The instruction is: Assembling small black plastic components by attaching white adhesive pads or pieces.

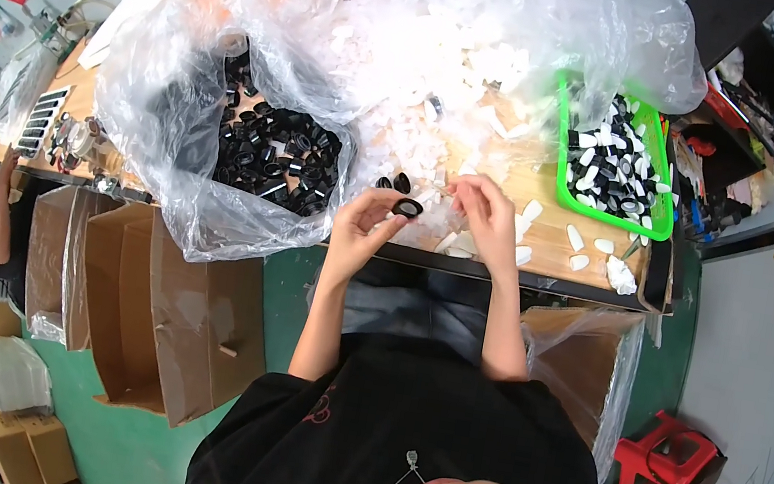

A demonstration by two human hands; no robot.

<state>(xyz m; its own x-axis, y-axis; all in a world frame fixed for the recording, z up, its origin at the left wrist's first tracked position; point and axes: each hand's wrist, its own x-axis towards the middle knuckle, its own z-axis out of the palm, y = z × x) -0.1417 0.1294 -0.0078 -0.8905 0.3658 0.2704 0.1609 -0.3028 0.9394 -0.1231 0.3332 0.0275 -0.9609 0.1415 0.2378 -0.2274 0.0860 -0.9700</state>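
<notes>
cloth shirt [440, 418] below hands [484, 215], left [362, 228] pinching oval piece [408, 207].

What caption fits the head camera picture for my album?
Left hand holding a small black piece, between a clear bag of black parts and a green basket.

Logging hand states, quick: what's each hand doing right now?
Left hand: closed, holding a small, round, black plastic-looking piece.
Right hand: partly curled; whether it holds anything can't be told.

Rings [292, 154] in bag [167, 131], left | basket [604, 217] on table [532, 172], right | stool [702, 456] on floor [117, 443], right
</notes>
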